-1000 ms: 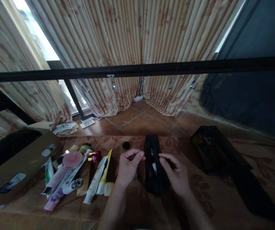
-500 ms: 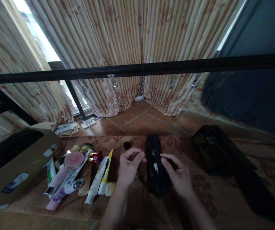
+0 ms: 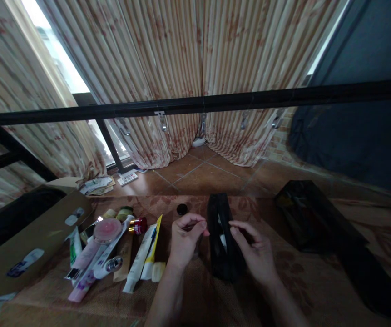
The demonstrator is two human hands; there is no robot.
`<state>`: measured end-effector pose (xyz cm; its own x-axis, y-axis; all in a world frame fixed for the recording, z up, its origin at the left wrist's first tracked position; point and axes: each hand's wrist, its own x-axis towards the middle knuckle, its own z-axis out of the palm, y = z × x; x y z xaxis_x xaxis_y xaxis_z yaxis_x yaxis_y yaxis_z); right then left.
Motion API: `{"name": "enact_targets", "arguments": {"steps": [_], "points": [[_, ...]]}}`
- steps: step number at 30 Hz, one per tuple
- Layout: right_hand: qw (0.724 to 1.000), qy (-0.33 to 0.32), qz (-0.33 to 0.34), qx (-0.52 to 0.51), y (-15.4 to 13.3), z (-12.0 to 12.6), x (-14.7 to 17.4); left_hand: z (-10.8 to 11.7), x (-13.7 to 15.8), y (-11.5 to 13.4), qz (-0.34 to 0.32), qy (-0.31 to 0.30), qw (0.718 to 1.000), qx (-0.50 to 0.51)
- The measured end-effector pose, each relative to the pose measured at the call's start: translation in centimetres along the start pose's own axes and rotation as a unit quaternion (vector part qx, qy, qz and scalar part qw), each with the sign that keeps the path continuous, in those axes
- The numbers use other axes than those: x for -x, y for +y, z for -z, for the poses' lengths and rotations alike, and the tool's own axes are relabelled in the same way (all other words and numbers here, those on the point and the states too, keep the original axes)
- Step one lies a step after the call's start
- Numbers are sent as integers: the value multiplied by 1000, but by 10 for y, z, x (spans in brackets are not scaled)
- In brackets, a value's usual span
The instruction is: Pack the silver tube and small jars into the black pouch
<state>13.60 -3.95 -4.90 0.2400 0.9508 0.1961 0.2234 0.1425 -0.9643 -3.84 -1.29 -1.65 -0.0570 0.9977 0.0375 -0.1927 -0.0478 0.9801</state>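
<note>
Since a second ago, your head view has shifted a little: the black pouch (image 3: 215, 252), your left hand (image 3: 185, 240) and your right hand (image 3: 256, 252) now sit slightly farther right and lower in it. The pink round compact (image 3: 107, 230), the black lid (image 3: 182, 209) and the cardboard box (image 3: 57, 240) have drifted the same way. The black rail (image 3: 181, 106) now slopes more, its left stretch lower.

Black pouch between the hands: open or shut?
Open: the black pouch gapes along its top, and something white shows inside the gap.
</note>
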Motion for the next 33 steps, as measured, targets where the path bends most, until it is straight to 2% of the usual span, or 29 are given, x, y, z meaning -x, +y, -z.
{"name": "enact_targets", "arguments": {"steps": [6,16,33], "points": [[1000,-4,-7,-8,1,0,0,0,-1,-1,7,17,1000,2],[1000,-13,-15,-14,5,0,-1,4,-1,-1,3,-19,999,-27],[1000,-10,-8,-15,7,-1,0,5,-6,-3,13,-31,999,-25]]}}
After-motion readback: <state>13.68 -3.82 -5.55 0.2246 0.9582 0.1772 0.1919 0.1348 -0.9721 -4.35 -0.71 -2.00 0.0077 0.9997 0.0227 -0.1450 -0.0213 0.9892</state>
